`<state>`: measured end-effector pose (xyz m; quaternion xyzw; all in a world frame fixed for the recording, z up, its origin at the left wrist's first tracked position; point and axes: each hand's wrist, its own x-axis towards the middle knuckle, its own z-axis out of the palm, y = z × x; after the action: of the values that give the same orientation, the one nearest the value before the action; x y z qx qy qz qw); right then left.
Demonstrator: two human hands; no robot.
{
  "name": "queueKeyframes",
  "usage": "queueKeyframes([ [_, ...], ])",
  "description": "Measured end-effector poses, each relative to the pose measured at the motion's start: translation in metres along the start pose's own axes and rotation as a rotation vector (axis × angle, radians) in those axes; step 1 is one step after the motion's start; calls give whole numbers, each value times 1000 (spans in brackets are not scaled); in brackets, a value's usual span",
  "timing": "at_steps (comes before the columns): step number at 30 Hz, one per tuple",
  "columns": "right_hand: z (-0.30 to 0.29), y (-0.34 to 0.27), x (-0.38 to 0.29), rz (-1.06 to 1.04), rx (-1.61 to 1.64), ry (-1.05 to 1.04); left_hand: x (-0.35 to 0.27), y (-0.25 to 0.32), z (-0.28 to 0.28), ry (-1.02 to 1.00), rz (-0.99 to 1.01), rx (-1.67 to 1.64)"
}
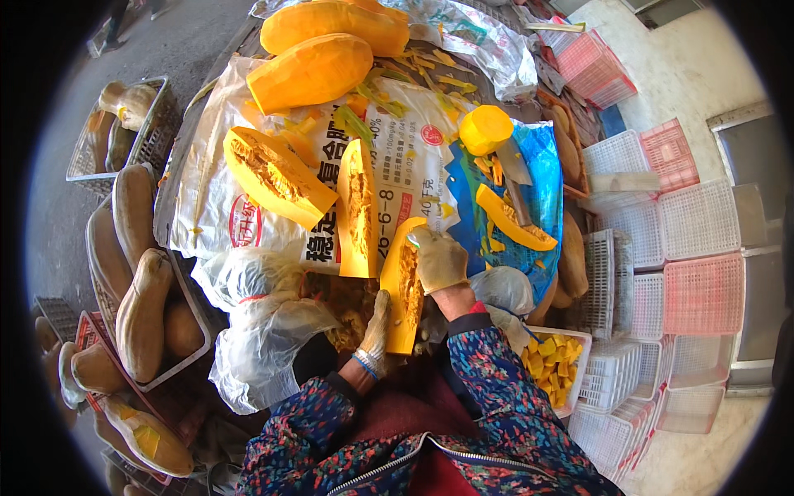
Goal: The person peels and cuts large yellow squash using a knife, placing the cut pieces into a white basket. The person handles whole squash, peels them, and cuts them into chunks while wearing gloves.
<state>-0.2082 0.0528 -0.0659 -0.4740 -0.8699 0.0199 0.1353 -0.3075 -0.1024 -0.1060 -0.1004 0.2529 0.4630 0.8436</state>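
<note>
A long peeled squash piece point(406, 322) is tilted towards me, its fibrous seed hollow facing up. My left hand point(374, 332), in a knit work glove, grips it along its lower left side. Gloved too, my right hand point(441, 259) is closed around a small tool point(414, 240) at the hollow's upper end. Only a pale tip of that tool shows; its kind is hidden. Two more cut squash pieces, a wide one point(279, 177) and a narrow one point(358, 211), lie seed side up on the printed plastic sack point(211, 186) before me.
Peeled squashes point(313, 71) lie at the back. On a blue sack point(549, 161) rest a squash chunk point(487, 129), a curved slice point(515, 220) and a cleaver point(516, 186). Crates of unpeeled squash point(146, 316) stand left; a cube-filled crate point(555, 366) and stacked plastic crates point(701, 291) stand right.
</note>
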Motion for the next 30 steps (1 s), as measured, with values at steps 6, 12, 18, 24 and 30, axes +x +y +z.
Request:
queueKeyframes([
  [6,-29,-11,-16,-40,-55,-193,4,-2,-6,110,76,121],
  [12,-50,-21,-79,-27,147,-61,-8,4,4,115,185,53],
  [18,-28,-1,-67,224,182,52,-3,2,-12,-26,204,-9],
  [24,16,-5,-11,304,211,191,-3,-1,-9,106,206,130],
  [30,23,-12,-3,164,43,91,0,-9,-18,287,99,248],
])
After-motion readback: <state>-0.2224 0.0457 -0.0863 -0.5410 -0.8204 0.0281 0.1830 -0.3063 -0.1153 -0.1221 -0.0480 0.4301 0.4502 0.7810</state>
